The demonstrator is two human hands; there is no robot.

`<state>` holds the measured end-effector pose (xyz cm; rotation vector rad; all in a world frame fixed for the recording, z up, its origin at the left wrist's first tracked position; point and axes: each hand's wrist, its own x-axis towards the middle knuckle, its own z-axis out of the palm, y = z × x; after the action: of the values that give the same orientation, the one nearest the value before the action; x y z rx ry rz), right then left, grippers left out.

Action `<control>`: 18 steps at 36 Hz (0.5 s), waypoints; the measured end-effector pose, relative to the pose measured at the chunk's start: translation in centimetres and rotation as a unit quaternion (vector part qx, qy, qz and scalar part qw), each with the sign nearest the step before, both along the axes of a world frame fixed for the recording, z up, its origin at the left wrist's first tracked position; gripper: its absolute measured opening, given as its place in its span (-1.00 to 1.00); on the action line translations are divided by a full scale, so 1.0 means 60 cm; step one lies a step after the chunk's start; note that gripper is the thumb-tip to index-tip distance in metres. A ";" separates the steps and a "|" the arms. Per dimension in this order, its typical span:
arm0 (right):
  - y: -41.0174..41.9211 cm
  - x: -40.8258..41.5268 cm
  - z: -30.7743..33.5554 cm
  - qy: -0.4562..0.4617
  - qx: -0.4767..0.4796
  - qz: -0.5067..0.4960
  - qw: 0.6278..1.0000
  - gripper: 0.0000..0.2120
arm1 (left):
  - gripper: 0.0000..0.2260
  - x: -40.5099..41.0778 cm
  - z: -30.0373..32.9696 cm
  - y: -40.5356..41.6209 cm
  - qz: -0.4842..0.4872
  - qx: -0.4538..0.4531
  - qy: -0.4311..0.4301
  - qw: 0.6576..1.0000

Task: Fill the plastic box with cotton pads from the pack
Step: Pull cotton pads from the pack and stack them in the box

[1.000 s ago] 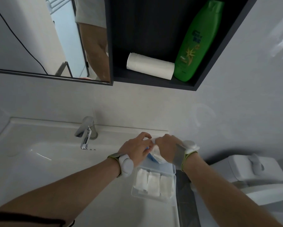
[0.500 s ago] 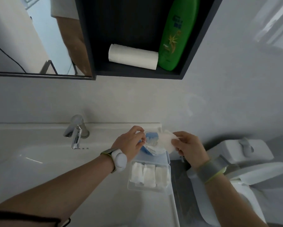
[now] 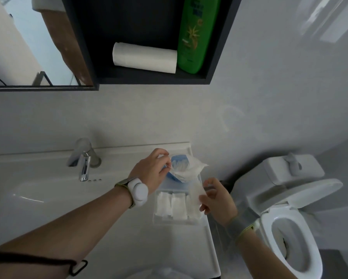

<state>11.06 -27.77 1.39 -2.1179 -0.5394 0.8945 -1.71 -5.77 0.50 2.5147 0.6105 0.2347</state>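
Head view: clear plastic box [image 3: 159, 220] just below left hand [image 3: 152, 174], beside right hand [image 3: 217, 200]. Three rows of white cotton pads [image 3: 176, 206] inside. Left hand pinches blue-and-white pack [image 3: 182, 171], top torn open, right above box. Right hand pinches one thin white pad [image 3: 196, 193] over box's right side.

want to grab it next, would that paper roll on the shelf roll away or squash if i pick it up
The paper roll lies on its side, so a nudge would probably roll it, though the green bottle beside it should stop it rightward. It looks soft and light, so a firm squeeze would likely dent it.
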 end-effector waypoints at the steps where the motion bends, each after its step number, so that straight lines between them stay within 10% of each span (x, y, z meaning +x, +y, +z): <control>1: -0.001 -0.003 -0.007 -0.004 -0.014 -0.002 1.000 -0.80 | -0.96 0.000 0.000 0.000 -0.001 0.001 0.000 1.000; 18: 0.005 -0.022 -0.053 -0.225 -0.237 0.107 0.939 -0.83 | -0.94 0.001 0.002 -0.002 -0.008 0.003 -0.002 1.000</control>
<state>9.73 -27.45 -1.80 -2.7743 -0.8693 0.6986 -1.65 -5.88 0.60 2.5235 0.5872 0.2367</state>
